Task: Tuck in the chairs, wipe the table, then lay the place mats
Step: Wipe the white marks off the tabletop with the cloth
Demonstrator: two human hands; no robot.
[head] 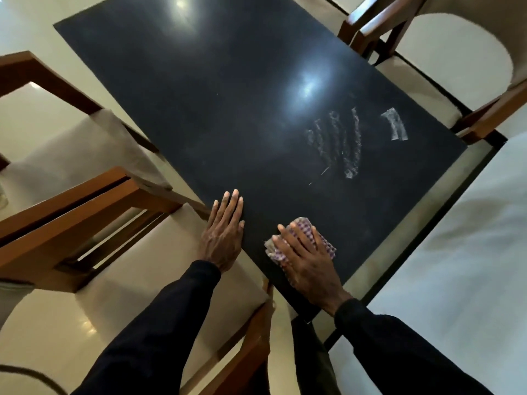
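A dark glossy table [228, 115] fills the middle of the head view. My left hand [224, 230] lies flat, fingers straight, on its near left edge. My right hand [305, 258] presses a checked pink-and-white cloth [299, 225] flat onto the near corner of the table, fingers spread over it. White smear streaks [339, 143] and a smaller white patch [395, 124] mark the surface toward the right. Wooden chairs with beige seats stand at the left [85, 201], below me [159, 280] and at the far right [445, 67].
Pale shiny floor [456, 252] spreads to the right of the table. Ceiling lights reflect as bright spots on the tabletop. My dark sleeves reach in from the bottom.
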